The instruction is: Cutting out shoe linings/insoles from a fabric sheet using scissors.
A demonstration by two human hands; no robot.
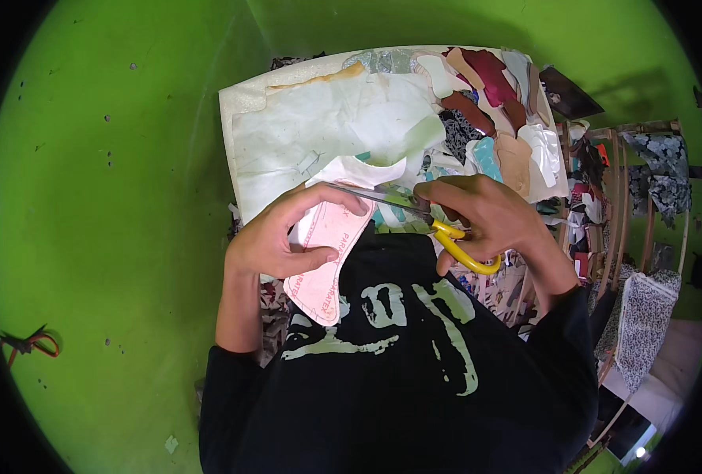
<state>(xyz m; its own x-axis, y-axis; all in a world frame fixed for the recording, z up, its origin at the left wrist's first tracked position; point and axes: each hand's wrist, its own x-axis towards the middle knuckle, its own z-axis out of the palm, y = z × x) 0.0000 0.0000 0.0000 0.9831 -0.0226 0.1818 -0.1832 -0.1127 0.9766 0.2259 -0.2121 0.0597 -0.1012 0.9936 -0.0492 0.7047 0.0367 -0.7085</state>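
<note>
**Scissors at the edge of a pink sole-shaped piece**

Nearest to the camera is the person's black shirt (398, 371) with a pale print, which fills the lower middle of the view. Just above it, the left hand (276, 237) pinches a pink sole-shaped piece (325, 261) between the thumb and the curled fingers; the piece hangs down from the hand toward the shirt. The right hand (485, 217) is closed around the yellow handles of the scissors (438, 229), with fingers through the loops. The metal blades point left, toward the left hand, and lie across the top edge of the pink piece. I cannot tell if the blades are apart or together.

Behind the hands is a board (244, 99) covered with a large whitish sheet (319, 130). On its right part lies a heap of cut shapes (493, 103) in dark red, brown, tan, white and teal. Farther right stands a wooden rack (627, 189) with patterned cloth on it. The floor (114, 197) all around is bright green.
</note>
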